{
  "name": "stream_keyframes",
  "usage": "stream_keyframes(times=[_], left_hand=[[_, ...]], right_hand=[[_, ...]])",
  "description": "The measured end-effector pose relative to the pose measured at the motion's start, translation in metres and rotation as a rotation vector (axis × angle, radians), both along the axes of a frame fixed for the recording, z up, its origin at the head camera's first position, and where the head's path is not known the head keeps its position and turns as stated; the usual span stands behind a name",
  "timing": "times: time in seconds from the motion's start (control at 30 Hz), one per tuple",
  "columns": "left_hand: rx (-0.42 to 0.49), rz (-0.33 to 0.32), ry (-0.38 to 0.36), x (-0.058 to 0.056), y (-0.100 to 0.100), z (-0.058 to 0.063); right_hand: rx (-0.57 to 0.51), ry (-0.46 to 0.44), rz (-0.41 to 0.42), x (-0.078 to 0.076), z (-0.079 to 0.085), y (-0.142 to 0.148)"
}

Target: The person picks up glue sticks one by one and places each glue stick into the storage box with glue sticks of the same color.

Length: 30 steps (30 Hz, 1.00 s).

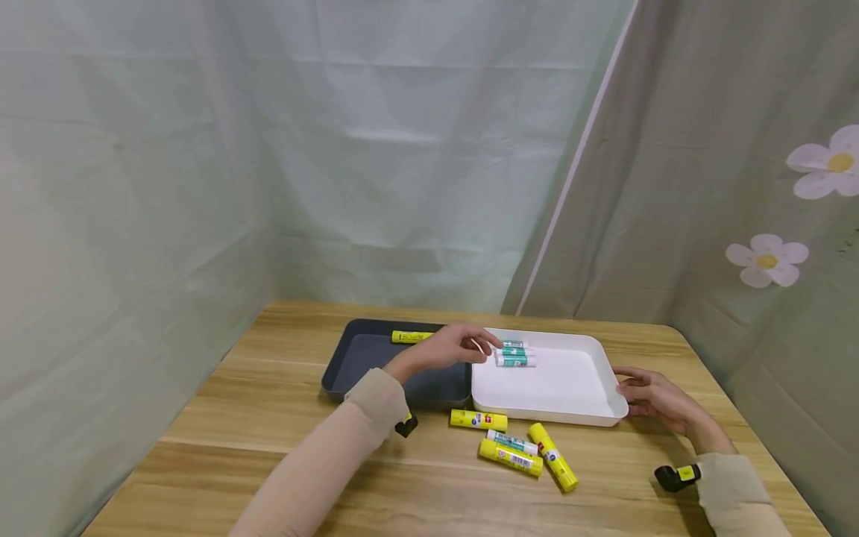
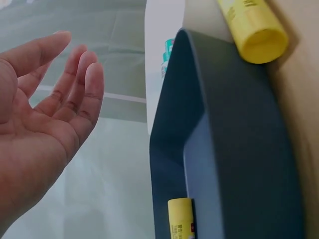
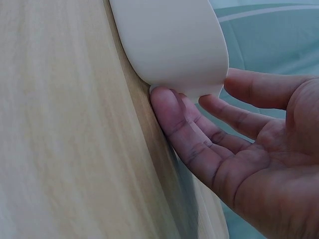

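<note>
The left hand (image 1: 455,347), fingers parted and empty, hangs above the white tray's (image 1: 570,377) left edge, near teal sticks (image 1: 517,361). The right hand's (image 1: 661,399) spread fingers touch its right edge.

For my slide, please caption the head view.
Left hand raised, right hand touching the white tray, glue sticks on the table.

Curtained-off spot, can't tell if home, office or lab.
Wood-grain table (image 1: 255,418) closed in by creased pale-green sheets (image 1: 403,149) behind and at left, grayish curtain (image 1: 644,186) with white flower prints (image 1: 767,261) at right.
</note>
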<state>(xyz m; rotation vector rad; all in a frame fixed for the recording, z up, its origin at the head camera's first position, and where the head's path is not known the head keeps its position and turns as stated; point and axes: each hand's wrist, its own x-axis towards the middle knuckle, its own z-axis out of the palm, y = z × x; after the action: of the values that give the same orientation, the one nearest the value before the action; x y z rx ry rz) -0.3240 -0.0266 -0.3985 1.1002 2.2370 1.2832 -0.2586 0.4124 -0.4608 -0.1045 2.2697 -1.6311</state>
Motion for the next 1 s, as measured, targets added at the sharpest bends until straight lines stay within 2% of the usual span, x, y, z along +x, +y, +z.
stream_keyframes(times=[0.5,1.0], left_hand=[[0.013,-0.050,-0.014,0.030,-0.011,-0.010],[-0.014,-0.065,-0.031,0.050,-0.018,-0.020]], right_hand=[[-0.011,0.006,0.013,-0.001,-0.001,0.002],[0.009,0.004,0.002,0.000,-0.001,0.001]])
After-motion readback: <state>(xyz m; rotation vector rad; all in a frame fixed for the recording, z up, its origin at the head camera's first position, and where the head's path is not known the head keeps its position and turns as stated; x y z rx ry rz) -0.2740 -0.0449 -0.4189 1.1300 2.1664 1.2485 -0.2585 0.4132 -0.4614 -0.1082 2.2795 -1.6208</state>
